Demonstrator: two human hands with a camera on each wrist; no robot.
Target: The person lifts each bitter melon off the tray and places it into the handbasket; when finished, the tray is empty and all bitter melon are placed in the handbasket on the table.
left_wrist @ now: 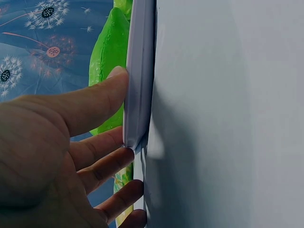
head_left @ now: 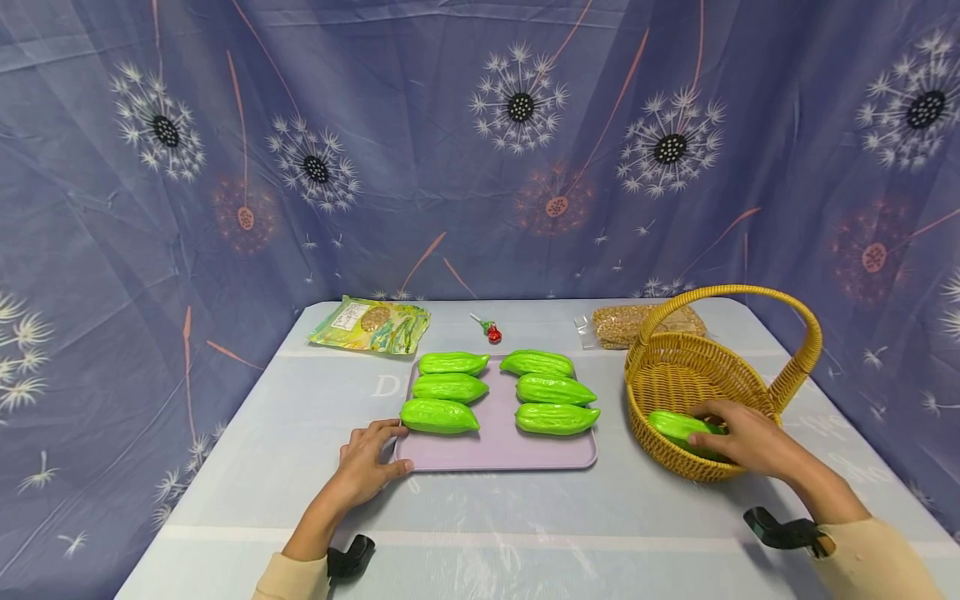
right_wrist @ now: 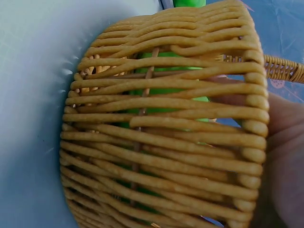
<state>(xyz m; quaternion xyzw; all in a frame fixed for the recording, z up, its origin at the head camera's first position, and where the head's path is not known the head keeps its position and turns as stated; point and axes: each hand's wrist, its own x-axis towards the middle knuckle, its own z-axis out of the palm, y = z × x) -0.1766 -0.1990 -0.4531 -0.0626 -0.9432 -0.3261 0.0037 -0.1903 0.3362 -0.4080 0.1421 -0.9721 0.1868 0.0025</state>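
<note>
A lavender tray (head_left: 495,454) in the middle of the table carries several green gourds (head_left: 439,415) in two columns. My left hand (head_left: 375,458) rests at its front-left corner, the thumb on the rim and the straight fingers against the edge. The left wrist view shows that thumb (left_wrist: 95,102) on the tray rim (left_wrist: 140,71), with a gourd (left_wrist: 109,52) just behind. To the right stands a woven yellow basket (head_left: 652,433) with a tall handle. My right hand (head_left: 738,437) reaches inside it, fingers curled over a green gourd (head_left: 675,427). Through the basket weave (right_wrist: 166,142) that gourd (right_wrist: 161,90) shows green.
Behind the tray lie a printed snack packet (head_left: 371,325), a small red wrapped candy (head_left: 492,332) and a clear bag of grains (head_left: 622,323). A dandelion-print cloth hangs round the table's back and sides. Bare tabletop runs along the front.
</note>
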